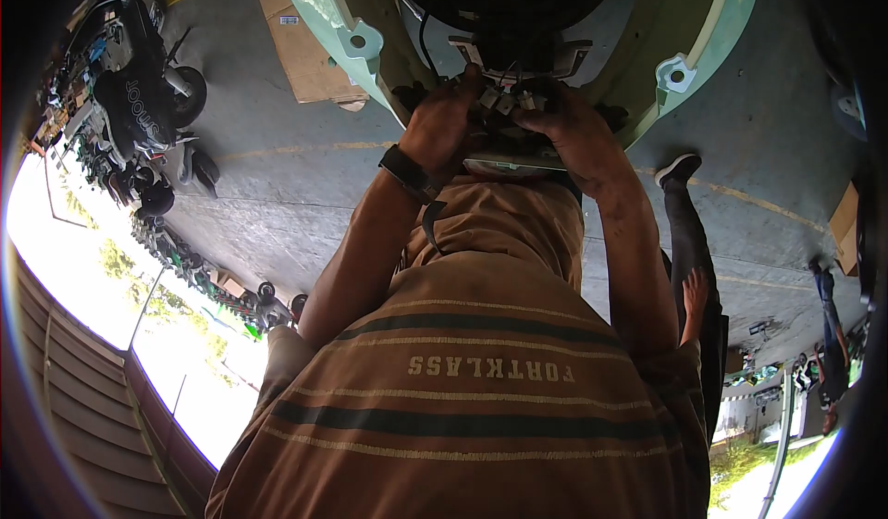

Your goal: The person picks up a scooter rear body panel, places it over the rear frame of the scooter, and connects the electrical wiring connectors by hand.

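My left hand (438,123), with a dark watch (410,173) on its wrist, reaches into the rear of a pale green scooter body shell (710,43). Its fingers are curled in beside a cluster of pale wire connectors (504,104). What they close on is lost in shadow. From the other side comes my right hand (575,132), thumb and fingers bent together at the same connectors. Thin wires stick up between the two hands. Behind them sit a metal bracket (572,59) and a dark round wheel (504,1), partly hidden by the shell.
A black scooter (139,103) stands at the left, with a long row of others behind it. Flat cardboard (310,52) lies on the concrete floor (277,195). One person (689,251) stands close by on my right, another (828,334) farther off.
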### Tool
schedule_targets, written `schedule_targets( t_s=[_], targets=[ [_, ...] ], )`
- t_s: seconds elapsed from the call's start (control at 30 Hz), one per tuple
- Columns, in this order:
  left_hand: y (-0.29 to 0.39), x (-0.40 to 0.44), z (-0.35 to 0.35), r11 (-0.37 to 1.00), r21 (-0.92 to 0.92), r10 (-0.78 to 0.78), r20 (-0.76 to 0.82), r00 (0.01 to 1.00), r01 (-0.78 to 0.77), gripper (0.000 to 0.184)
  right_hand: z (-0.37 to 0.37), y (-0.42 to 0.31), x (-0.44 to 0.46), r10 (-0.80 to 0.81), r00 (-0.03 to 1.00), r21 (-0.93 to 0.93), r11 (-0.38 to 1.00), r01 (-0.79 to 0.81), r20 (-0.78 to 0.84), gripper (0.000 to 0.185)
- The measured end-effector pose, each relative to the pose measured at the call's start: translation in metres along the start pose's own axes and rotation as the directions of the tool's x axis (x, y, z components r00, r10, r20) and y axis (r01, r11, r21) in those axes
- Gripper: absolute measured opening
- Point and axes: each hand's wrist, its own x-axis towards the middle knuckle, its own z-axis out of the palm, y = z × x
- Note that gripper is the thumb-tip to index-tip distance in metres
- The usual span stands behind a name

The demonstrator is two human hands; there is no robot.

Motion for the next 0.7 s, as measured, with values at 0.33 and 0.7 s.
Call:
schedule_targets(
  t_s=[0.33, 0.7],
  targets=[
    [0.012, -0.004, 0.001, 0.973, -0.206, -0.087, 0.067, 0.994, 0.099, 0.040, -0.004, 0.003, 0.002, 0.015, 1.000, 0.029, 0.999, -0.016, 0.020, 0.053],
    [0.029, -0.017, 0.012, 0.962, -0.273, 0.032, 0.083, 0.996, -0.008, 0.033, -0.006, 0.000, -0.004, 0.049, 0.999, 0.141, 0.989, -0.047, -0.011, 0.049]
  ],
)
